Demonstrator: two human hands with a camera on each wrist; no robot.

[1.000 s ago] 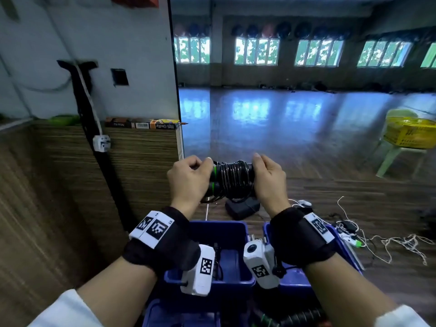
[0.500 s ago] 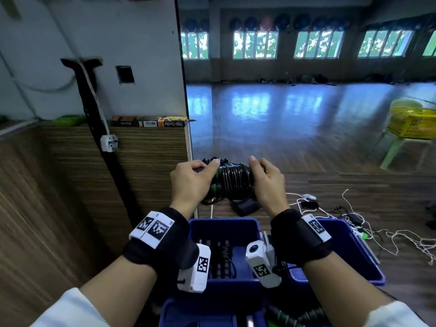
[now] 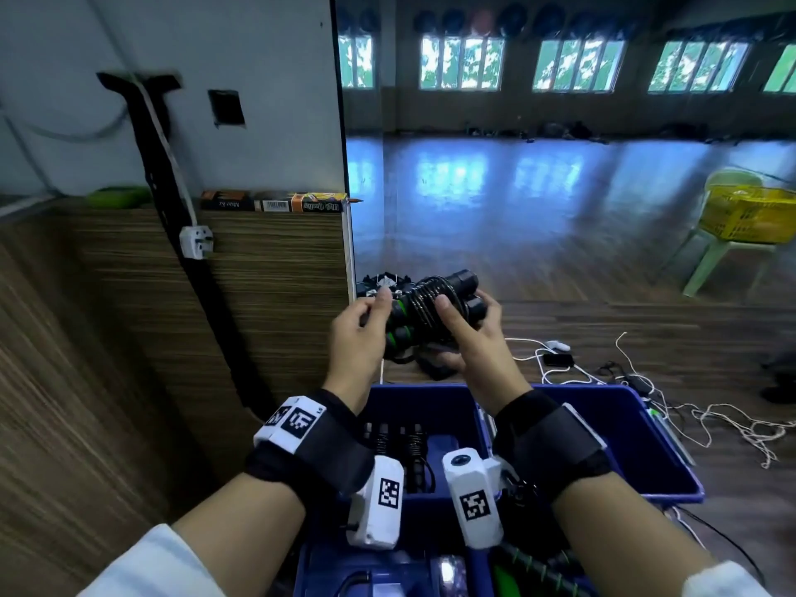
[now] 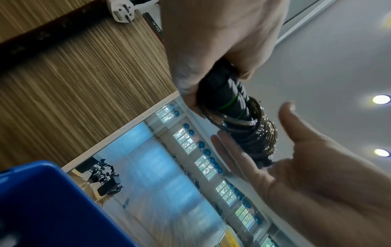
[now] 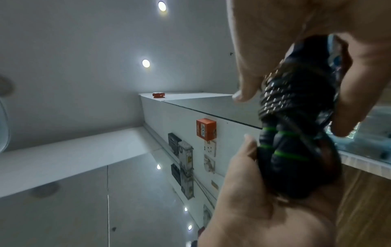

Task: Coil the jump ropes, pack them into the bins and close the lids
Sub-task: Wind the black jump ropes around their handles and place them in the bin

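A coiled jump rope (image 3: 424, 308) with black handles and green rings is held above the floor, past the bins. My left hand (image 3: 362, 327) grips the handle ends on the left (image 4: 220, 90). My right hand (image 3: 467, 333) cradles the wound cord from below, with its thumb on top and its fingers around the far side (image 5: 296, 107). Below my wrists stand two open blue bins. The left bin (image 3: 430, 394) holds coiled ropes (image 3: 398, 445). The right bin (image 3: 637, 428) shows only bare blue inside. Another black rope with green rings (image 3: 532, 568) lies at the bottom edge.
A wood-panelled wall (image 3: 172, 338) stands close on the left, with a mirror beside it. White cables and chargers (image 3: 603, 372) trail over the floor on the right. Farther right, a yellow basket (image 3: 749, 213) sits on a green chair. A blue lid edge (image 3: 327, 566) shows near my body.
The bundle has tilted, its right end now farther away. My right hand has slid from the end to under the coil, thumb on top. More of the bins shows.
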